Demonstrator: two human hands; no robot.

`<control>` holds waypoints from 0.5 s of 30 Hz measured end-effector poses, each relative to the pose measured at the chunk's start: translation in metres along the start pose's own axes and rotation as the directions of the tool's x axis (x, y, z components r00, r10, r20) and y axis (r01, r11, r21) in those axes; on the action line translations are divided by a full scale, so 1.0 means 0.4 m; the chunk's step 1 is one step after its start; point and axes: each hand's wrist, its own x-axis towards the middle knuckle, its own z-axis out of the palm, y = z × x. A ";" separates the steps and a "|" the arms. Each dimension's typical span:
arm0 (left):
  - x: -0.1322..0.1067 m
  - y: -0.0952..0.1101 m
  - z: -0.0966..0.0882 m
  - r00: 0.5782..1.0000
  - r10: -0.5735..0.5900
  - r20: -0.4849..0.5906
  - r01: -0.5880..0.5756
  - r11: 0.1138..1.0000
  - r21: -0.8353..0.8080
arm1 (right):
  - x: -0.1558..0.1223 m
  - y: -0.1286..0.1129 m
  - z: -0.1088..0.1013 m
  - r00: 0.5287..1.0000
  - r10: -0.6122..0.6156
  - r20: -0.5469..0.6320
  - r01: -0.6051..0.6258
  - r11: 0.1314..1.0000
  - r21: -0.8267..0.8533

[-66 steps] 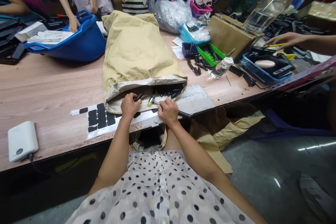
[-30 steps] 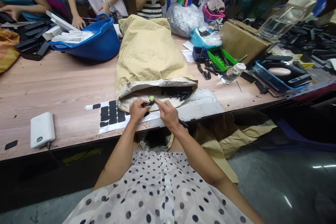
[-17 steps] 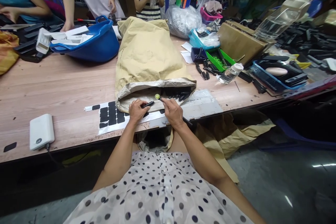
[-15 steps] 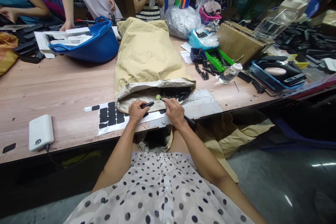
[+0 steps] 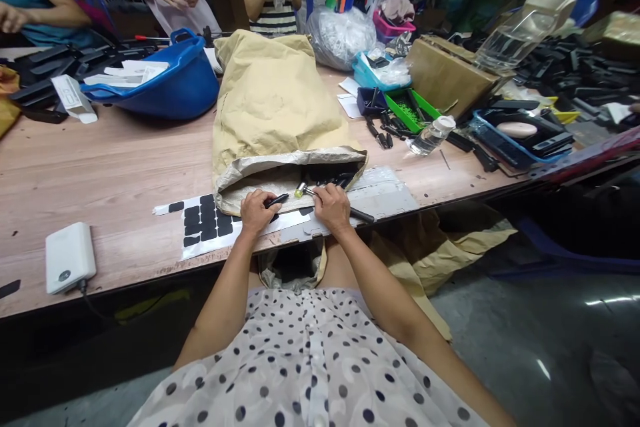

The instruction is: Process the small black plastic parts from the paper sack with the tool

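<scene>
My left hand [image 5: 256, 212] is closed around a small black pen-shaped part [image 5: 277, 200], whose tip points right. In my right hand [image 5: 331, 207] is a small hammer [image 5: 301, 190] with a yellowish face and metal head; its black grip sticks out below my palm on the right. The hammer head is just right of the black part's tip, with a small gap. Both hands are in front of the open mouth of a tan paper sack [image 5: 280, 100] lying on the table, with black parts [image 5: 340, 179] inside. A sheet of black stickers [image 5: 207, 220] lies by my left hand.
A blue basin [image 5: 165, 90] with white boxes stands back left, a white power bank [image 5: 70, 257] front left. To the right are a green tray [image 5: 413, 110], a small bottle [image 5: 433, 136], a carton [image 5: 450, 80] and a blue basket [image 5: 520, 137]. Several people work across the table.
The hammer head has turned, its yellow face now tilted down and left, and its grip shows more on the right. The view has shifted slightly. A co-worker across has lifted a hand off the table.
</scene>
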 end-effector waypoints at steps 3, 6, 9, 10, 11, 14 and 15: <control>-0.038 0.022 -0.016 0.997 0.074 0.013 -0.073 0.996 -0.058 | 0.002 -0.001 0.000 1.000 0.004 0.005 -0.004 1.000 -0.004; -0.117 0.047 -0.031 0.973 0.206 0.109 -0.179 0.961 -0.213 | 0.001 0.000 0.002 1.000 0.009 0.001 -0.009 1.000 -0.005; -0.212 0.064 -0.033 0.910 0.310 0.274 -0.229 0.929 -0.290 | -0.001 0.001 0.004 1.000 0.009 -0.006 -0.009 1.000 0.001; -0.240 0.067 -0.028 0.893 0.313 0.324 -0.229 0.934 -0.273 | -0.002 0.001 0.005 1.000 0.008 -0.008 -0.008 1.000 0.004; -0.263 0.069 -0.021 0.882 0.296 0.367 -0.220 0.947 -0.235 | -0.002 0.001 0.006 1.000 0.007 -0.009 -0.007 1.000 0.007; -0.301 0.066 0.014 0.878 0.147 0.456 -0.142 0.989 -0.046 | -0.002 0.001 0.008 1.000 0.007 -0.012 -0.007 1.000 0.008; -0.305 0.063 0.028 0.875 0.083 0.478 -0.102 0.995 0.015 | -0.001 0.000 0.009 1.000 0.007 -0.012 -0.007 1.000 0.006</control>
